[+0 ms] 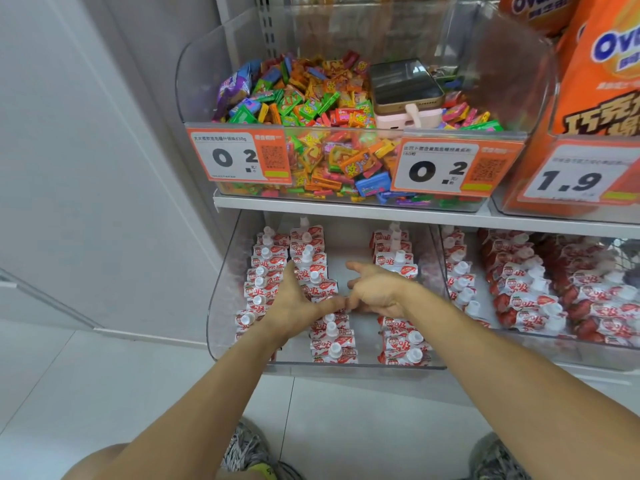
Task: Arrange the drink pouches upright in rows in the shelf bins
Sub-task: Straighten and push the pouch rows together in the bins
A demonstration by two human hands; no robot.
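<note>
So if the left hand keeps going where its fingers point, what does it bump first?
Probably the red-and-white spouted drink pouches in the clear plastic bin's middle row. The left hand's fingers already reach between the rows there, though depth is unclear.

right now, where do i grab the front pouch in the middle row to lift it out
Pinch the front pouch by its white cap, coming straight down from above. It stands upright with the cap poking up, while its flat sides are packed against the pouch behind and close to the clear bin's front wall, leaving little room for fingers lower down.
</note>
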